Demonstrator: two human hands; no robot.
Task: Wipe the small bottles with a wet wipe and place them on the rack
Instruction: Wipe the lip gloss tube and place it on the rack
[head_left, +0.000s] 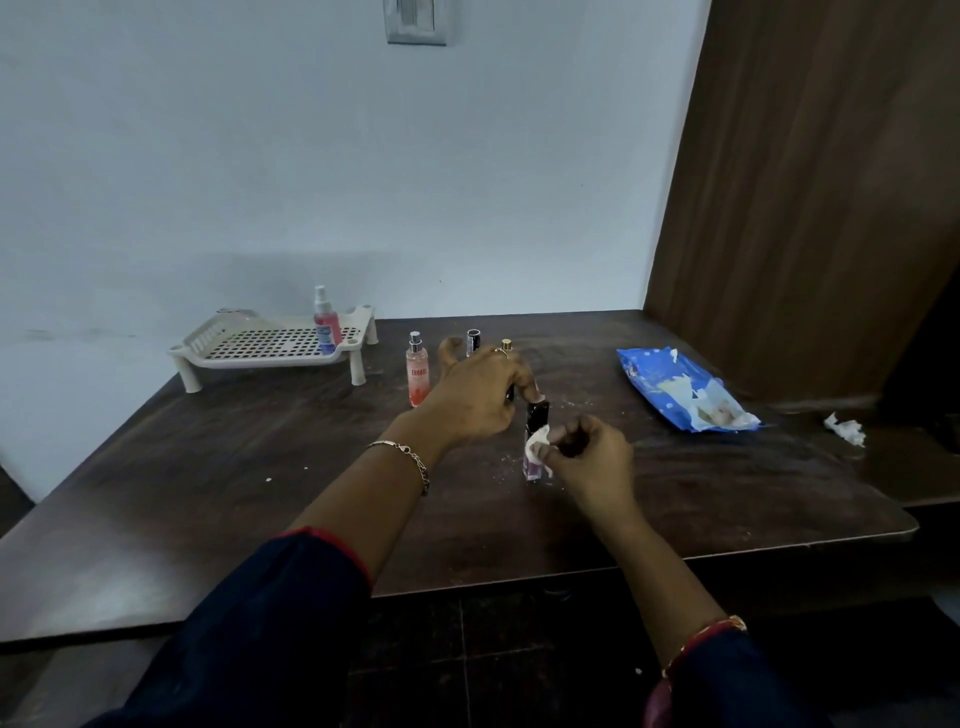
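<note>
- Purple bottle (535, 441) w/ the black cap stood upright near the middle of the counter (208, 493), a bit toward the front edge. Long axis was vertical, cap pointing up, base on the wood.
- Left hand (478, 395) was closed round the cap end from above, pinning it steady. Right hand (587, 457) had a small wet wipe (537, 440) pinched in the fingertips and pressed on the bottle's side, about mid-height.
- Handling guess: looked like small glass, so light, stiff, prob fragile, and slippery once damp. Tall + narrow base = tips easy, imo. Best hold seemed the cap/neck for steadying, body for carrying.
- Rack (270, 345) sat at the back left corner of the counter, w/ one pink spray bottle (326, 322) already standing on it.
- Orange bottle (417, 371) plus two more caps behind the left hand waited near the back edge, upright too, not wiped afaict.
- Blue wipes pack (675, 389) lay toward the right edge, and a crumpled used wipe (847, 428) further right.
</note>
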